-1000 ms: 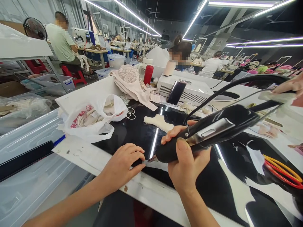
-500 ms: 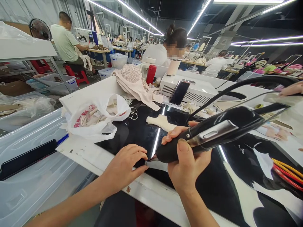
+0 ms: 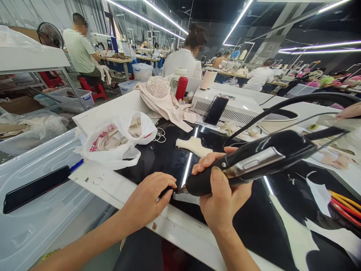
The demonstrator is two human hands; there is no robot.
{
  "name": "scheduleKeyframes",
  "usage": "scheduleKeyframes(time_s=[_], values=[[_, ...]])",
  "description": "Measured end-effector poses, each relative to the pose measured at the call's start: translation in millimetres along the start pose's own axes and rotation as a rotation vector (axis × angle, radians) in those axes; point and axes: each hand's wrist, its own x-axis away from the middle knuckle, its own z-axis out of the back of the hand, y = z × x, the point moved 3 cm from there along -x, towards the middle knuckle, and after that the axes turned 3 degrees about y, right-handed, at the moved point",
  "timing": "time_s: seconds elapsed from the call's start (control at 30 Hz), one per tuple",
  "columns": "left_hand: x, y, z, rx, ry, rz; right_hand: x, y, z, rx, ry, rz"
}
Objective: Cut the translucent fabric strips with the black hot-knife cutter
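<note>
My right hand is wrapped round a black handheld tool with a silver plate on its side and a black cable at its rear. Its pointed metal tip is low over a light piece of material at the front of the glossy black tabletop. Just left of the tip, my left hand has its fingers bent and drawn together round something small and dark, too hidden to name. Beyond the tool lies a cream fabric piece.
A white plastic bag lies at the left, with beige garments, a red bottle and a propped phone behind. Pale cut pieces lie at right. Another person's hand shows at the right edge; people sit beyond.
My left thumb and fingertips have come closer together and moved slightly left. The tool has barely moved. The person seated ahead has turned and shifted left, and the view has shifted slightly.
</note>
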Motion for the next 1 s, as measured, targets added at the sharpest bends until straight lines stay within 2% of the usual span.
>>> scheduleKeyframes(time_s=[0.43,0.63,0.87,1.0], values=[[-1,2,1.1,0.013,-0.006,-0.005,8,-5,5,-0.05,-0.052,-0.003],[-1,3,0.2,-0.007,-0.015,-0.064,7,-6,4,-0.05,-0.05,-0.023],[0,5,4.8,-0.033,-0.162,-0.187,-12,-26,19,0.0,0.023,0.036],[-15,5,10.2,0.015,-0.248,-0.29,-21,-36,32,0.036,0.069,0.022]])
